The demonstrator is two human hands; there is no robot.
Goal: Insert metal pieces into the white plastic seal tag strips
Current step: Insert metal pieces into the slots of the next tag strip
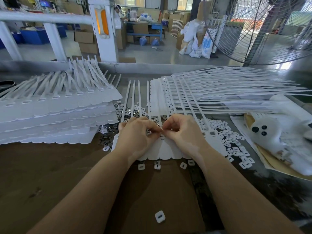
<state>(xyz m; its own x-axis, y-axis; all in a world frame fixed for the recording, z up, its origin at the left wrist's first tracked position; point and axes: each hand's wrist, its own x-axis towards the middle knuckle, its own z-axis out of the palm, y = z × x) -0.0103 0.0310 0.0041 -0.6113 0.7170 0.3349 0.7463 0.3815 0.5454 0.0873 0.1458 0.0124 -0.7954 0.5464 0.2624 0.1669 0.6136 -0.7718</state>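
Pinching together at one slot, your left hand [136, 132] and right hand [183, 130] meet over the seal tag sheet [166, 150], directly below them; its strips run away from you, metal pieces [108, 132] nearer your left.

**Colours and Patterns at the Workstation**

The seal tag strips [167, 149] under the hands are plain white with scalloped lower edges. The stacked strips [55, 112] at left are the same white. The metal pieces [130, 113] are shiny silver-grey. The small caps [236, 144] are white, each with a dark slot. The cardboard sheet [50, 174] is brown. The soft toy [276, 132] is white with black button eyes. The post [103, 31] is white with orange reflectors. The crates [35, 36] are blue.
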